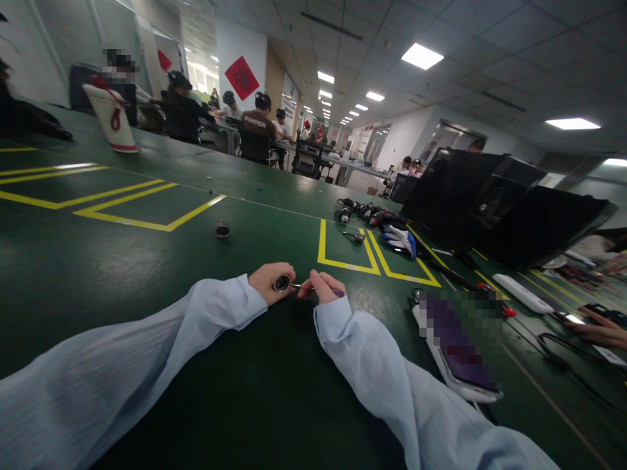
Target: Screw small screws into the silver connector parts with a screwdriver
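Observation:
My left hand (270,282) is closed around a small round metal part (281,282) with a dark hollow face turned towards me. My right hand (323,287) pinches a slim screwdriver (296,285); its purple handle end shows behind the fingers. The thin metal shaft points left and meets the edge of the round part, though the exact contact is too small to make out. Beyond my left hand, a similar dark round metal piece (222,228) rests on the green table (264,365). Another metal piece with a thin stem (353,236) lies inside a yellow-taped box.
Black metal parts (362,210) and a blue-white glove (399,240) lie farther back. A phone (458,346) sits by my right forearm. Black monitors (470,196) stand at right, near another person's hand (600,328). A white cup (112,117) stands far left.

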Motion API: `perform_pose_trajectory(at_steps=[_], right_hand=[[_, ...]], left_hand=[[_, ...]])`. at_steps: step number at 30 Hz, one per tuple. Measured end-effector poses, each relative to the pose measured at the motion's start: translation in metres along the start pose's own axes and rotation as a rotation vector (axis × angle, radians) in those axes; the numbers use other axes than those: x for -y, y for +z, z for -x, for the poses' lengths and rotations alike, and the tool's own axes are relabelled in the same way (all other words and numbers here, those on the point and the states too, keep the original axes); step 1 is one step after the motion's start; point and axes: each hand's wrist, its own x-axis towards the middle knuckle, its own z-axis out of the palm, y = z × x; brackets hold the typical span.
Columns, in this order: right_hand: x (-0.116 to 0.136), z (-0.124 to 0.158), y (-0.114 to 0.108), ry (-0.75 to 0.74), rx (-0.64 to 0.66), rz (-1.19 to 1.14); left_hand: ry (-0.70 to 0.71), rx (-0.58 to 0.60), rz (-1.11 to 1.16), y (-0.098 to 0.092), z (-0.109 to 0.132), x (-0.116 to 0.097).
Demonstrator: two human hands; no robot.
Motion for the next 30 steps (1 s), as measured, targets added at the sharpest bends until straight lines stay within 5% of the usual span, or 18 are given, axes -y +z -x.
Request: perform_pose_trajectory(at_steps=[6,13,23,30], right_hand=[[-0.003,-0.003,-0.001,0.099,0.012,-0.164],[0.001,0.006,0.006,-0.085,-0.034,0.136],[-0.011,-0.006,0.005,0.134,0.006,-0.247],[0.004,0.004,0.011,-0.043,-0.004,-0.049]], left_hand=[[-0.001,-0.008,0.000,0.000,-0.001,0.000],[-0.002,-0.013,-0.046,0.001,0.000,0.002],[-0.051,-0.084,0.037,-0.004,0.000,-0.001],[-0.126,-0.122,0.095,-0.004,-0.001,-0.004]])
